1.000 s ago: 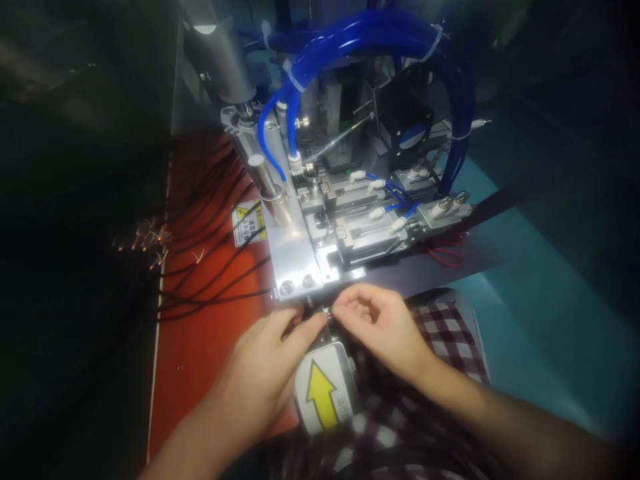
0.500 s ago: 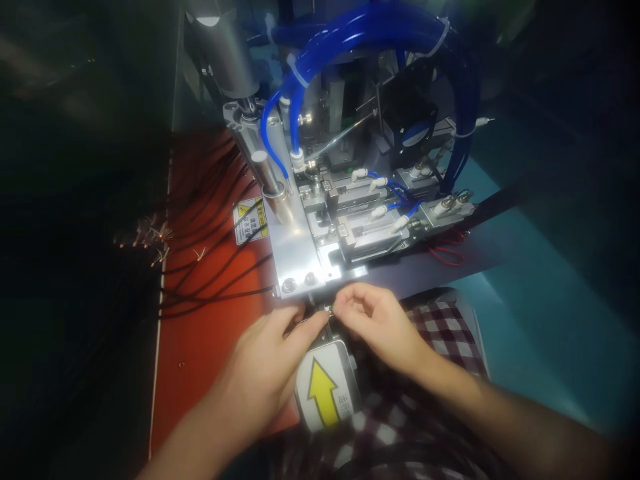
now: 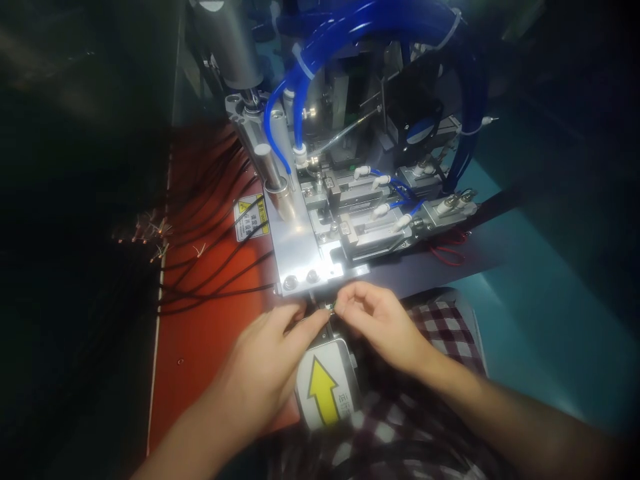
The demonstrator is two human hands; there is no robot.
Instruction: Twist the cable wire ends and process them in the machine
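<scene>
Just in front of the machine's metal plate (image 3: 300, 253), both hands meet at a small silvery piece with a greenish bit (image 3: 331, 309); it is too small to tell its kind. My right hand (image 3: 375, 320) is closed, thumb and index finger pinched at the right end of this piece. From the left, my left hand (image 3: 270, 357) reaches in with its thumb tip against the piece's other side. Its remaining fingers curl under the plate's edge, partly hidden, so what they grip cannot be made out. Below the hands is a white cover with a yellow arrow (image 3: 323, 390).
Black cables (image 3: 210, 290) with bare copper ends lie across the orange surface (image 3: 200, 373) at left. Thick blue air hoses (image 3: 370, 30) arch over the machine. A metal cylinder (image 3: 230, 50) stands above the plate. Small pneumatic slides (image 3: 375, 233) sit right of it.
The camera view has shifted slightly. Both hands keep nearly the same place and pose at the small silvery piece, and the machine looks unchanged.
</scene>
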